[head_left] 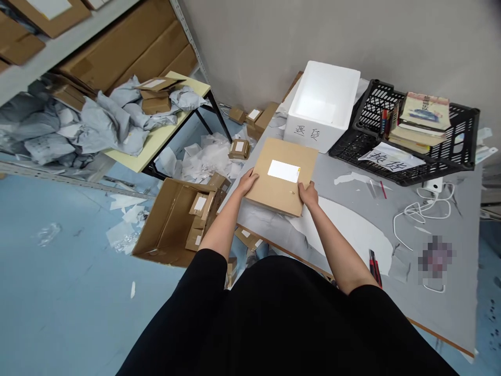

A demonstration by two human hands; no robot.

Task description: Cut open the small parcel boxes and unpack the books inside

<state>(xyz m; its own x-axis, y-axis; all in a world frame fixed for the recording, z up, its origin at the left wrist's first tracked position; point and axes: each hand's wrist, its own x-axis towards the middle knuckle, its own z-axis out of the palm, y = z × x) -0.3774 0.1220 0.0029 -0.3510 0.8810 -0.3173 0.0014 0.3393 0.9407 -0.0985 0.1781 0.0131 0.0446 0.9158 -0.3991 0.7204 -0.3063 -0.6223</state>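
Flat brown cardboard mailer with white rectangular label: left hand and right hand are clasping its opposite edges, fingers seemingly spread against the card.

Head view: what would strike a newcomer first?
The flat cardboard mailer, held between the left hand and right hand at centre, stands out first. Beyond it on the grey table sit a white foam box and a black crate of books. An open carton lies on the floor at lower left.
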